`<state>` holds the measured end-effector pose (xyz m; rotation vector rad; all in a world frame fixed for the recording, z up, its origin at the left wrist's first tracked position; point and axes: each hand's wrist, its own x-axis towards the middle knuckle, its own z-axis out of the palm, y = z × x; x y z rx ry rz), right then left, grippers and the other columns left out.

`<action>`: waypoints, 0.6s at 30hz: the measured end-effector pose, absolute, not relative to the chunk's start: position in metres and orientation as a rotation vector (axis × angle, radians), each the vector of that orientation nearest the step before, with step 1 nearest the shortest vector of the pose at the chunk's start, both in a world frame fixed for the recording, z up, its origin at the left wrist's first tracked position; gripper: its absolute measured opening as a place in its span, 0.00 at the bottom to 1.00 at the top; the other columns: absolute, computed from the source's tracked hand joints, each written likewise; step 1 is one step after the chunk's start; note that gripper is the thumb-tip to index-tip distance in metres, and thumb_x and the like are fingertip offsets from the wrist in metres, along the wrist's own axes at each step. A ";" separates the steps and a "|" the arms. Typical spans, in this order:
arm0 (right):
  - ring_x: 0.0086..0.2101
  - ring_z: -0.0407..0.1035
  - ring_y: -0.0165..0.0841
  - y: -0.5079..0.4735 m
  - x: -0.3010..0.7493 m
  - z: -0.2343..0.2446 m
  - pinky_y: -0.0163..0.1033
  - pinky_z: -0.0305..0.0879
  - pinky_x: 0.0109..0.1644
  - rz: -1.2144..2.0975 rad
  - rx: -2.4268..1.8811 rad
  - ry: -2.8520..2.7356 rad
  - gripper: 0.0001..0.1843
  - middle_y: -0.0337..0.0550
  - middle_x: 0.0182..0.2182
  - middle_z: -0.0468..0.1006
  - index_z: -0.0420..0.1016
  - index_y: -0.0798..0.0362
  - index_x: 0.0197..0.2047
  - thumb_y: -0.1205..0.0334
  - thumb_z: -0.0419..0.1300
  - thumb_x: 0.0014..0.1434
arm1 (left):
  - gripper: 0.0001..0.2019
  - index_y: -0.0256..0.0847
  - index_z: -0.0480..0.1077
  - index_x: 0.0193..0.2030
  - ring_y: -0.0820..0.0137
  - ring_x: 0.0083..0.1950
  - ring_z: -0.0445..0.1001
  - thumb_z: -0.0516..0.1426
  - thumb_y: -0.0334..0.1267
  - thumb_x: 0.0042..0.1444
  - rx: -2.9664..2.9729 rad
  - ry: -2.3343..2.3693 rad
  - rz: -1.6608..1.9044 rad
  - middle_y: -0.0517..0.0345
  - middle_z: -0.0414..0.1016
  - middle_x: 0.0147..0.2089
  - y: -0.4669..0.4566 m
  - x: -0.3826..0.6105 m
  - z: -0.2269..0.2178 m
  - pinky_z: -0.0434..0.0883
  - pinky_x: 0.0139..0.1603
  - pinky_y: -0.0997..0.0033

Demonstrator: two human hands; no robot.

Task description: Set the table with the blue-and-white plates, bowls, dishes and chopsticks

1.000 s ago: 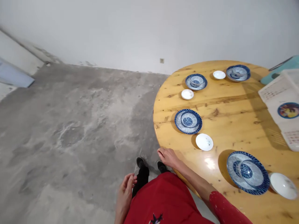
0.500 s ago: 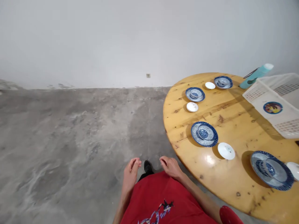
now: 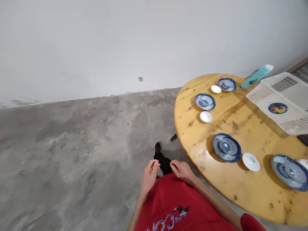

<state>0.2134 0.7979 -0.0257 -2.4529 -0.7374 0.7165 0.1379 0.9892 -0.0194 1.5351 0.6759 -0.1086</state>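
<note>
Four plates, patterned and deep blue at the rim, carry bowls on the worktop; left hand and right hand are empty, half curled.

Head-worn view, forward and down

Your shirt: red, multicolour lettering. Your trousers: black. Table: yellow-brown wood, dark knots. On the table you've got plates, blue-edged with pale patterned middles; saucers, white; basket, white, blue-rimmed badge; bottle, teal. Floor below the table: mottled grey.
</note>
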 end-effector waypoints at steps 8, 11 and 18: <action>0.39 0.75 0.33 0.922 0.353 -0.024 0.34 0.58 0.40 0.754 -2.344 -0.854 0.12 0.44 0.40 0.82 0.76 0.50 0.47 0.61 0.51 0.69 | 0.32 0.38 0.73 0.39 0.59 0.39 0.79 0.58 0.69 0.45 1.601 0.943 0.072 0.46 0.80 0.37 1.118 0.234 -0.016 0.73 0.42 0.62; 0.38 0.75 0.34 0.955 0.402 -0.020 0.34 0.58 0.40 0.747 -2.348 -0.848 0.13 0.44 0.39 0.82 0.76 0.50 0.47 0.61 0.51 0.70 | 0.34 0.38 0.73 0.40 0.60 0.39 0.79 0.59 0.70 0.43 1.585 1.029 0.128 0.46 0.80 0.38 1.157 0.269 -0.015 0.74 0.42 0.62; 0.40 0.75 0.34 0.997 0.473 -0.016 0.34 0.59 0.42 0.710 -2.371 -0.754 0.12 0.44 0.40 0.82 0.76 0.50 0.46 0.61 0.52 0.69 | 0.34 0.39 0.74 0.41 0.60 0.40 0.79 0.59 0.70 0.45 1.589 0.941 -0.026 0.47 0.81 0.39 1.196 0.357 -0.016 0.74 0.44 0.62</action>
